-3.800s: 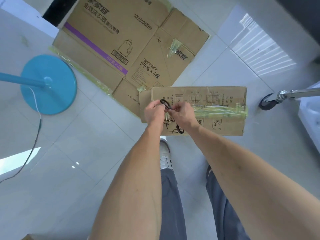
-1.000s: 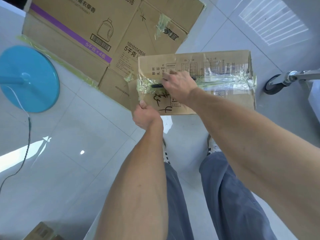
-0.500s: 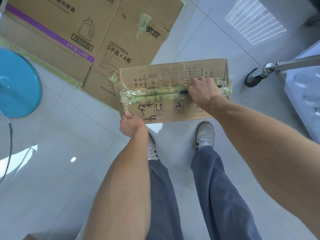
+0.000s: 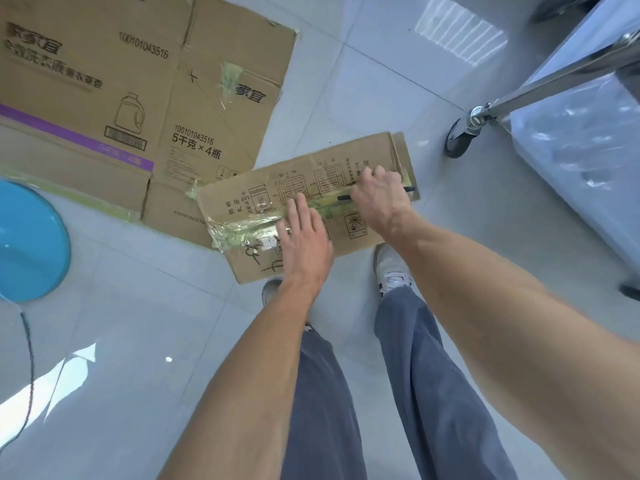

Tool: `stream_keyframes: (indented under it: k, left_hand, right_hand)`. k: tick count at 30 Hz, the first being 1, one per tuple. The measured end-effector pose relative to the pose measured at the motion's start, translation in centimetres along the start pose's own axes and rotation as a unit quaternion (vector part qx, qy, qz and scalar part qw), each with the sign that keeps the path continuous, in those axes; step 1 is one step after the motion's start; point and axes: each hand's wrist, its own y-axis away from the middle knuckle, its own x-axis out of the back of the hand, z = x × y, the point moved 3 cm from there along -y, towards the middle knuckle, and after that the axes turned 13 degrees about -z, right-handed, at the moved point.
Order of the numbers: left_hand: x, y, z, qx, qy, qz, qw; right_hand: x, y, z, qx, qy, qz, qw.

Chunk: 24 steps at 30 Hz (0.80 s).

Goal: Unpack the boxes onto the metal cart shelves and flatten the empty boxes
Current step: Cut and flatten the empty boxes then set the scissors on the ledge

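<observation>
Standing on the pale tiled floor [image 4: 363, 98] just in front of the person's feet, the small brown cardboard box with yellow-green tape along its top seam [image 4: 311, 202] is the thing in work now. The right hand [image 4: 379, 199] has its grip clenched round a thin black tool [image 4: 409, 189], of which only the ends show beside the fist, and it holds this at the right end of the taped seam. I cannot tell whether the tool is a blade or a key. The left hand [image 4: 304, 244] lies with straight fingers flat on the top of the box, pressing it down, so its grip holds nothing.

I judge the box to be rather light and fairly stiff — corrugated board that keeps its form but will bend at the flaps. The glossy tape looks slippery and wrinkled, so it is a bad place to hold. A better place is the bare cardboard at the edges or corners, or under the flaps once the seam is open. What is inside is hidden.

Behind it, touching its far left corner, lies a large flattened brown carton with a purple stripe [image 4: 138, 98]. At the right stands a metal cart leg with a black wheel [image 4: 459, 140], and at the left a round blue stand base [image 4: 27, 240] — both apart from the box.
</observation>
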Motion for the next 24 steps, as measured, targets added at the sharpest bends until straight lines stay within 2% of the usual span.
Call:
stream_keyframes:
  k: [3, 7, 13, 19, 24]
  left_hand:
    - [-0.3, -0.2, 3.2, 0.075, 0.046, -0.068, 0.994]
    - [0.1, -1.7, 4.4, 0.1, 0.048, -0.095, 0.989]
    - [0.0, -1.8, 2.3, 0.083, 0.018, -0.069, 0.994]
    - [0.8, -1.7, 1.3, 0.091, -0.015, -0.074, 0.993]
    - [1.5, -1.6, 2.1, 0.085, -0.067, -0.08, 0.991]
  right_hand:
    - [0.6, -0.6, 1.0, 0.008, 0.008, 0.006, 1.0]
    - [0.7, -1.0, 1.2, 0.012, 0.015, 0.008, 1.0]
    - [-0.1, -1.5, 3.0, 0.02, 0.003, 0.015, 1.0]
    - [-1.0, -1.1, 4.7, 0.037, -0.046, 0.027, 0.998]
    - [-3.3, -0.3, 6.3, -0.021, -0.15, 0.032, 0.988]
